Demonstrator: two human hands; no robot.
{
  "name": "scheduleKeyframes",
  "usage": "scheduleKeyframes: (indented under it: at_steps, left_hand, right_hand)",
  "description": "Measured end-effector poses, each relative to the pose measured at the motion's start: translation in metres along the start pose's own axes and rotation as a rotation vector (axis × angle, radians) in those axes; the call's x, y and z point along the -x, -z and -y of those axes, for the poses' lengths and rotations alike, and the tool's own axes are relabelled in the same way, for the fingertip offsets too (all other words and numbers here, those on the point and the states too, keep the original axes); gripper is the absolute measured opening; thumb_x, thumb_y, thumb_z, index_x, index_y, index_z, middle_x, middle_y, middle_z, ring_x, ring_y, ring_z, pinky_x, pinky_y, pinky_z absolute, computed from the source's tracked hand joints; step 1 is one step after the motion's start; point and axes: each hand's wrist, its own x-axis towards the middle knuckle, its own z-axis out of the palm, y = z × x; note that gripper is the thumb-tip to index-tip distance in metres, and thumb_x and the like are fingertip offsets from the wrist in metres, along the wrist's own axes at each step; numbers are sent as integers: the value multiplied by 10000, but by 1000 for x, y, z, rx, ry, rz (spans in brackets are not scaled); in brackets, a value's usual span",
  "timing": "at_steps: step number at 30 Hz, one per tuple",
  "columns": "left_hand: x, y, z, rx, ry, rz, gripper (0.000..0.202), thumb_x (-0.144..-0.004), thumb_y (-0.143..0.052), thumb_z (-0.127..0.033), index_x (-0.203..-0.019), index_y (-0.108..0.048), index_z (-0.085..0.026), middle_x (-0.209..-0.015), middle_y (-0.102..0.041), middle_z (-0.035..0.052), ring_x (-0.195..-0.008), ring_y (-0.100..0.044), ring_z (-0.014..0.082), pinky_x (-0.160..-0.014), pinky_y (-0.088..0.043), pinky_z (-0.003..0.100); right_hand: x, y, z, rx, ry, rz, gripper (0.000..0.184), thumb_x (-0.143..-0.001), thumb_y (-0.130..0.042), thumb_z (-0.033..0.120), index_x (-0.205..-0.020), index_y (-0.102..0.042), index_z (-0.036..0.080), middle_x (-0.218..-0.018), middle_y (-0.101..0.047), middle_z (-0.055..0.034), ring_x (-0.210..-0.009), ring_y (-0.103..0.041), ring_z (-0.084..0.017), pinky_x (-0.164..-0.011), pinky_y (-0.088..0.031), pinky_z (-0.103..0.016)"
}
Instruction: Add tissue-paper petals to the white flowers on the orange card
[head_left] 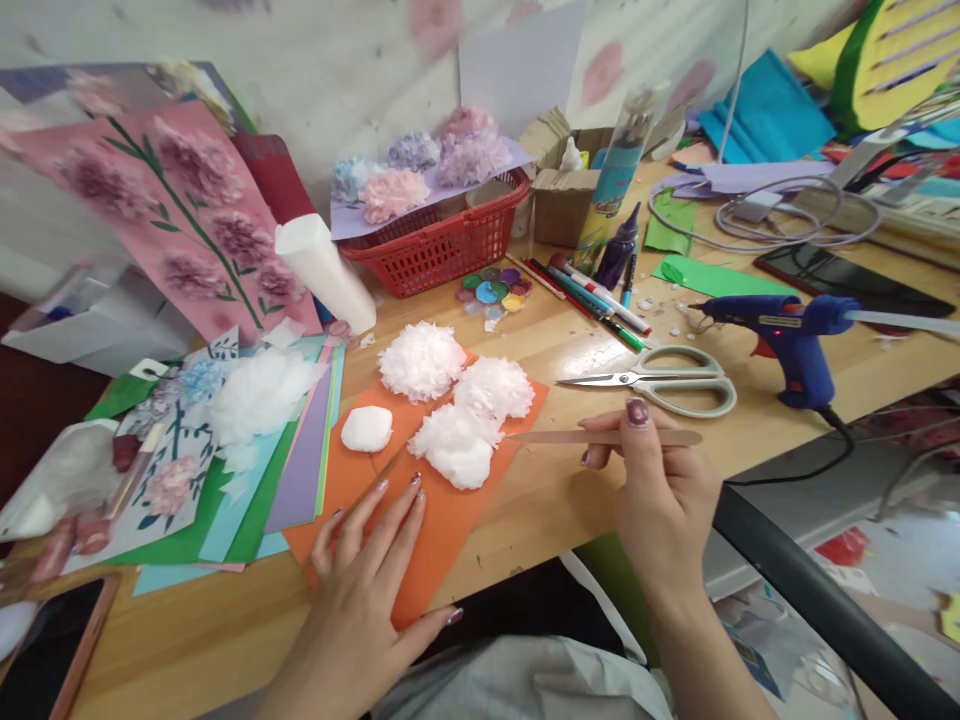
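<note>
My left hand (367, 570) lies flat with fingers spread on an orange paper sheet (442, 510) on the wooden table. My right hand (652, 480) pinches a thin wooden stick (600, 437) whose tip points left and touches one of three white tissue-paper flowers (457, 445) on the orange sheet. A small white pad (367, 428) also sits on the sheet, just above my left fingers.
Scissors (660, 382) and a blue glue gun (787, 335) lie to the right. A red basket (435, 240) with pastel flowers, a cardboard box (562, 190), pens (592, 295), a paint palette (493, 290) stand behind. Coloured paper stack (292, 460) and pink flower board (180, 210) at left.
</note>
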Motion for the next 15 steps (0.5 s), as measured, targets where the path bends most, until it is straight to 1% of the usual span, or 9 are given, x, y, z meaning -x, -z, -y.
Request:
scheduleKeyframes:
  at_steps: [2, 4, 6, 10, 15]
  left_hand:
    - [3, 0, 8, 19, -29, 1, 989, -892, -648, -581, -1654, -128, -222, -1502, -590, 124, -1374, -442, 394, -1118, -229, 506]
    - [6, 0, 16, 42, -41, 16, 965, -908, -610, -622, -1656, -127, -248, -1527, -568, 115, -1381, -447, 392, -1113, -242, 504]
    - [8, 0, 22, 53, -50, 36, 959, -918, -576, -656, -1658, -110, -262, -1546, -549, 109, -1384, -449, 388, -1120, -235, 507]
    - [11, -3, 25, 59, -65, 44, 963, -922, -549, -679, -1659, -94, -260, -1560, -535, 105, -1379, -458, 381, -1138, -221, 503]
    - [14, -6, 23, 86, -50, 52, 941, -924, -570, -648, -1657, -128, -258, -1588, -502, 101, -1403, -445, 374, -1152, -237, 497]
  right_hand:
    - [1, -6, 2, 22, 11, 106, 440, -1012, -527, 504, -786, -760, 207, -579, -629, -1, -578, -630, -146, -594, -486, -280]
    - [2, -14, 4, 39, 32, 202, 447, -1025, -504, 486, -778, -756, 213, -602, -639, -4, -589, -635, -139, -586, -486, -266]
    - [3, -23, 5, 41, 55, 259, 449, -1032, -492, 468, -763, -746, 214, -618, -647, -5, -593, -640, -133, -584, -492, -255]
    - [3, -35, 6, 27, 51, 243, 396, -1028, -509, 444, -800, -728, 206, -630, -661, 3, -601, -652, -129, -613, -516, -251]
    - [1, -38, 10, -4, 52, 264, 403, -1031, -504, 442, -788, -726, 210, -648, -666, 1, -605, -641, -127, -604, -507, -255]
